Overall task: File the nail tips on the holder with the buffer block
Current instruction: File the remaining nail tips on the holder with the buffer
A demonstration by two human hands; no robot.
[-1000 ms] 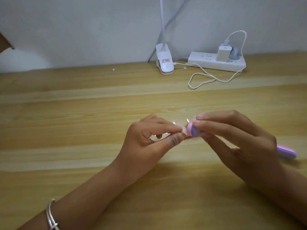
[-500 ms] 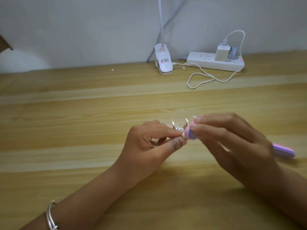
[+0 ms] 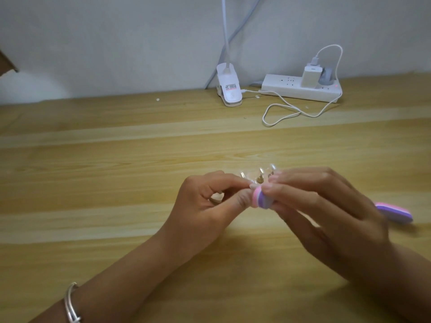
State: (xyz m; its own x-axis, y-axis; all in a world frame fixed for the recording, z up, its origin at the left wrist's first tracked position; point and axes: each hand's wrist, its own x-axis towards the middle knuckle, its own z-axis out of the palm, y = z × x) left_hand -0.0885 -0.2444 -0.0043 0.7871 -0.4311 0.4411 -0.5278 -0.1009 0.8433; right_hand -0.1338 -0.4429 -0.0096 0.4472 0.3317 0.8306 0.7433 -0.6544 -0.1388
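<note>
table (image 3: 116, 159): wood | clip lamp (image 3: 229, 89): rear edge | power strip (image 3: 286, 88): beside lamp | charger (image 3: 310, 76): plugged in

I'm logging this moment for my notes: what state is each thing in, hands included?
left hand, pinches the holder.
holder, held, metal clips visible.
right hand, grips the buffer block.
buffer block, held, its end at the holder.
charger, plugged into the power strip.
power strip, red light on.
clip lamp, on the table, head out of view.
</note>
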